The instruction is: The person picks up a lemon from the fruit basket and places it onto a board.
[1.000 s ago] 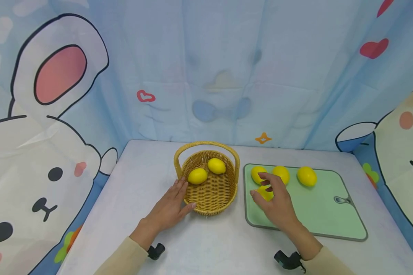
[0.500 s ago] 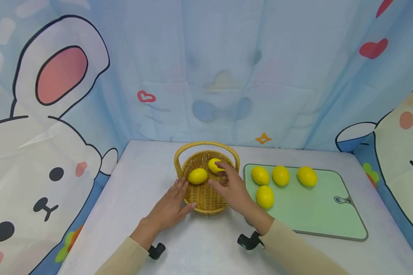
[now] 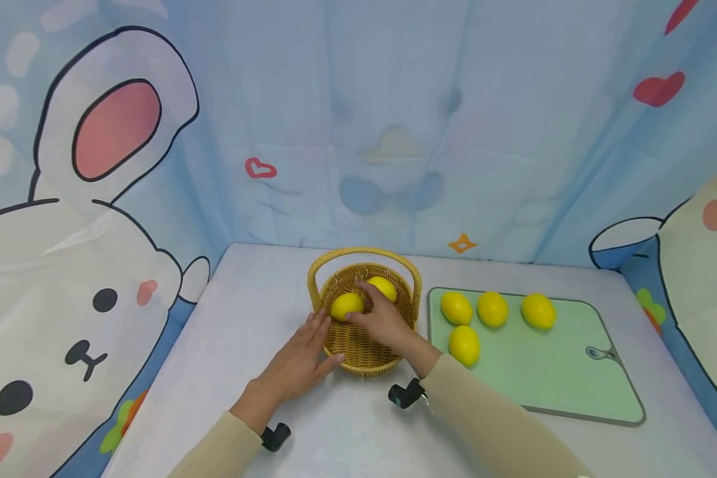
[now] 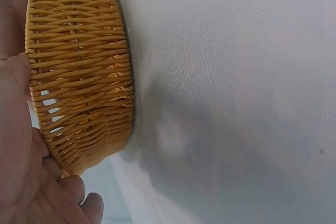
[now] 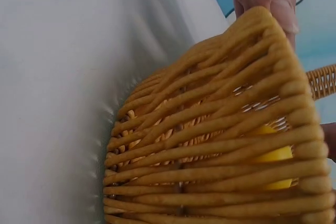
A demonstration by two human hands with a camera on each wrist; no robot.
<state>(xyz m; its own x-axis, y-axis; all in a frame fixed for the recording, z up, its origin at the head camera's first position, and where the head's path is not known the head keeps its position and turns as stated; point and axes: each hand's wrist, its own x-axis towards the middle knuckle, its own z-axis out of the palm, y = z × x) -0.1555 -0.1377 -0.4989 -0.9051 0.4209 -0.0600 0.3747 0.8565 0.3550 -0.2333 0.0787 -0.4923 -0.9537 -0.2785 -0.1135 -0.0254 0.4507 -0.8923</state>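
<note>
A round wicker basket (image 3: 364, 367) with an arched handle holds two yellow lemons, one at the left (image 3: 345, 305) and one at the back right (image 3: 385, 288). My left hand (image 3: 295, 362) rests against the basket's left side, its fingers extended and its thumb at the front rim. In the left wrist view, those fingers (image 4: 71, 184) lie along the rim. My right hand (image 3: 385, 324) reaches inside over the front right, thumb and forefinger spread on either side of the left lemon's right end. Through the weave, the right wrist view shows part of a lemon (image 5: 275, 156).
Right of the basket lies a pale green cutting board (image 3: 544, 372) with a grey edge. Several lemons (image 3: 492, 309) sit on its left and back parts. A white cloth covers the table (image 3: 263, 285), and a printed blue curtain (image 3: 406, 99) hangs behind.
My right hand has moved left from over the board into the basket, to the left lemon. The left hand has stayed at the basket. The head view has shifted slightly.
</note>
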